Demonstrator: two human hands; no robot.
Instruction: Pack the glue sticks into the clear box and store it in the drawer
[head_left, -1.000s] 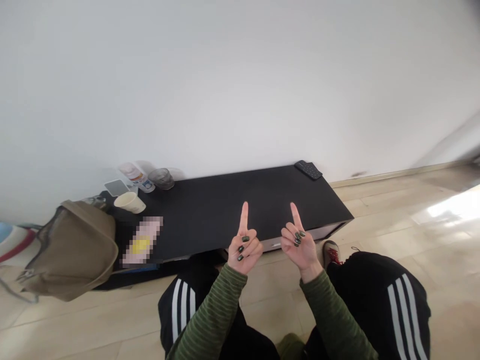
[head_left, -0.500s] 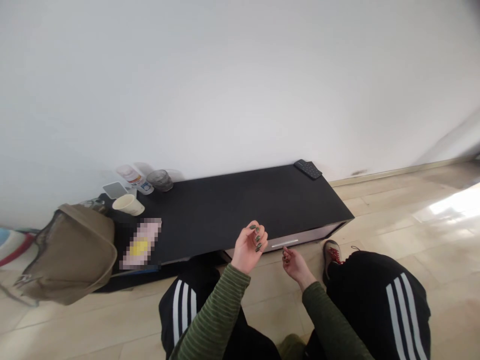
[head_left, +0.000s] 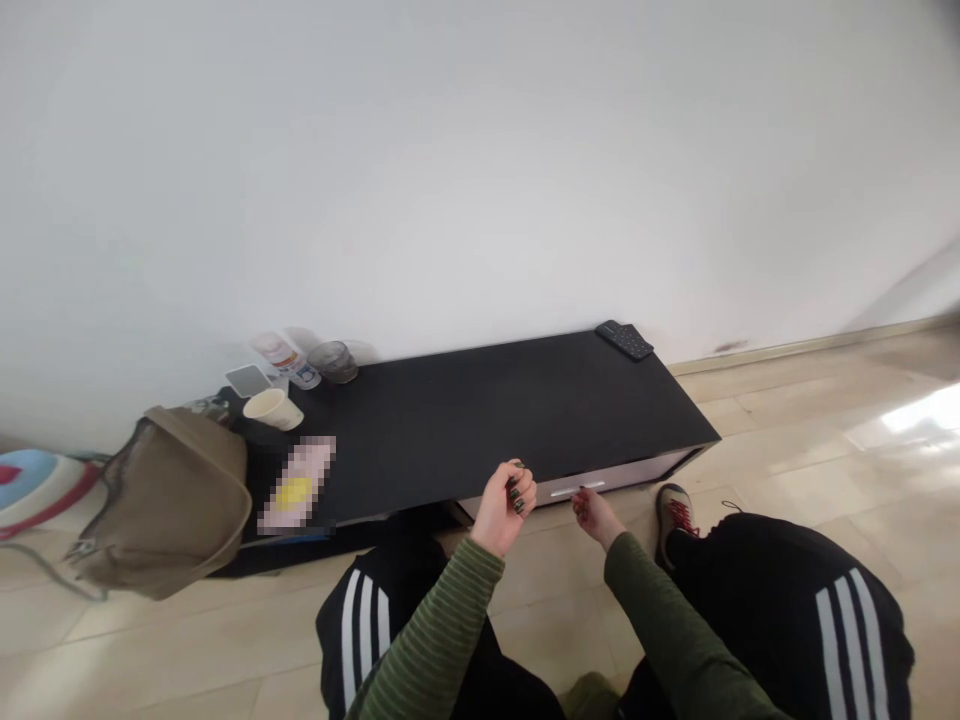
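Observation:
My left hand (head_left: 505, 507) is curled into a loose fist in front of the cabinet's edge, and nothing shows in it. To its right, my right hand (head_left: 598, 518) has its fingers bent at the pale drawer handle (head_left: 566, 491), their tips overlapping it. The handle sits on the light front of a drawer (head_left: 634, 470), which looks closed. Above it is the black top of a low cabinet (head_left: 487, 410), set against the wall.
At the left stand a paper cup (head_left: 274, 410), a dark glass (head_left: 334, 362), a white can (head_left: 298, 370) and a brown bag (head_left: 172, 500). A blurred pink packet (head_left: 304, 470) lies beside them. Black keypad-like devices (head_left: 628, 341) rest at the back right. My legs flank the cabinet front.
My right hand has moved up to the drawer handle, its fingertips now overlapping it. My left hand has lowered slightly with its fingers still curled. The view has shifted a little leftward.

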